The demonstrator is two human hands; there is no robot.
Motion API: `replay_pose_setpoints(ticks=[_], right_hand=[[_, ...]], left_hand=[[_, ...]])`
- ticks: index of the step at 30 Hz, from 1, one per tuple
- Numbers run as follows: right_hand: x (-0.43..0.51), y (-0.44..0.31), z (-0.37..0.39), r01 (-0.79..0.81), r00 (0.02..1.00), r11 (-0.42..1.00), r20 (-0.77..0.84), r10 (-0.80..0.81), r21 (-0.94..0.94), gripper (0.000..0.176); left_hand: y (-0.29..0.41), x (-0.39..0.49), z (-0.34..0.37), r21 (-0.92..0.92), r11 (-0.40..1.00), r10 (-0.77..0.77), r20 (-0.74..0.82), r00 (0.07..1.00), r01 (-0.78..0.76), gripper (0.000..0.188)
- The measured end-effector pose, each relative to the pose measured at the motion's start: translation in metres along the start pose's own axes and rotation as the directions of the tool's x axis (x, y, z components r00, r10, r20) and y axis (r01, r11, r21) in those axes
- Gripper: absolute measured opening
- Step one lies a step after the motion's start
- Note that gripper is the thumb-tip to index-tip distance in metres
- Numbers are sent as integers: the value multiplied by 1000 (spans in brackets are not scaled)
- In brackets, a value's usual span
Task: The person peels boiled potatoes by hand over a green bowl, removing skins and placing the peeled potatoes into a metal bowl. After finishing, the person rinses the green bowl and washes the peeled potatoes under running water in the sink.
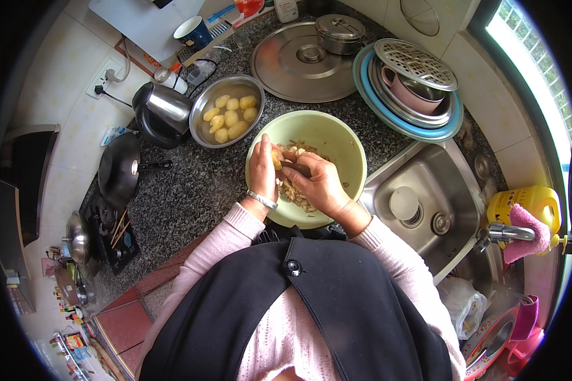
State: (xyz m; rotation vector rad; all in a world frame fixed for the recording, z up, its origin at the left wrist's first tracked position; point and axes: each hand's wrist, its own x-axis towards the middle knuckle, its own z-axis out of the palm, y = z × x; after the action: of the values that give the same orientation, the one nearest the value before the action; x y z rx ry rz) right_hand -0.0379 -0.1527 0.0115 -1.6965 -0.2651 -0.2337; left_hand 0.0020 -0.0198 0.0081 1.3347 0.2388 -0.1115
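Note:
My left hand [263,169], with a silver bracelet at the wrist, holds a partly peeled potato [277,158] upright over a pale green plastic basin [350,143]. In my right hand [323,183] is the dark handle of a small tool [295,167], its working end against the potato. Whether it is a knife or a peeler is hidden by my fingers. Peelings [293,193] lie in the basin below both hands. Just left of the basin, a steel bowl [196,126] holds several peeled potatoes [231,116] in water.
An electric kettle [160,114] stands left of the steel bowl, and a wok [118,164] farther left. Behind are a large steel lid [286,71] and stacked basins [362,105] with a pink pot [412,93]. A steel sink [438,178] with a faucet [510,232] adjoins at right.

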Motion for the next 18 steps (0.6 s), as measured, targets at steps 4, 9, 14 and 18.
replay_pose_setpoints(ticks=[4,9,14,18], right_hand=[[0,-5,-2,14,1000,995,-19,-16,-101,16],[-1,-6,0,33,995,979,-83,-51,-202,15],[1,-2,0,-78,994,987,-89,66,-139,18],[5,10,-4,-358,930,928,-55,364,102,20]], left_hand=[[-2,-1,-1,76,997,9,50,999,-13,27],[-3,-7,10,-42,999,1,-16,1000,-2,20],[-5,-10,3,87,993,72,47,996,-76,19],[-14,-10,4,87,978,178,100,979,-187,21]])
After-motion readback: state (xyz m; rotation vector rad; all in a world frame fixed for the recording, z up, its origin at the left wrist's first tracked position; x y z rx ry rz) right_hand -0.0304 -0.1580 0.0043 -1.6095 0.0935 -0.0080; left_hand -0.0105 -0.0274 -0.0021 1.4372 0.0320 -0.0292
